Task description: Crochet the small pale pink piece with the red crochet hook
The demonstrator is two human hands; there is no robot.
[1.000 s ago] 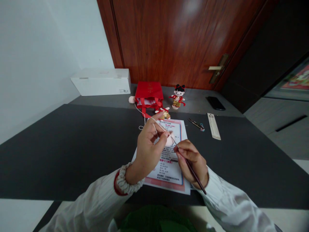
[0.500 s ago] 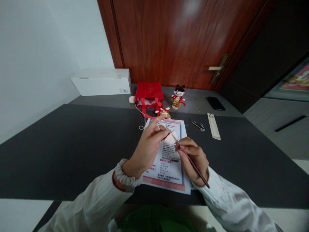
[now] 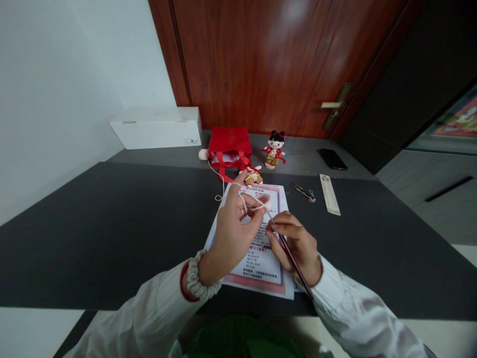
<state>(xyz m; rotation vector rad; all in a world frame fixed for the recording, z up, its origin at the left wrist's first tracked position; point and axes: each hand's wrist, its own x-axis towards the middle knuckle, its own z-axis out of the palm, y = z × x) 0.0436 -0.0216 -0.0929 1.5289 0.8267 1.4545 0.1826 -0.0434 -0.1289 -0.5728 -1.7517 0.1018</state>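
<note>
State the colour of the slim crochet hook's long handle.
Dark maroon handle, clearest in the head view.

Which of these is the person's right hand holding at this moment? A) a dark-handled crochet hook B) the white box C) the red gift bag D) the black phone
A. The right hand pinches the dark-handled crochet hook, its tip pointing toward the pale yarn wound around the fingers of the left hand.

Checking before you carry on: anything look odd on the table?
Pale yarn runs slack past the red paper bag, kinking into a loop on the tabletop before the left hand; nothing else stands out.
</note>
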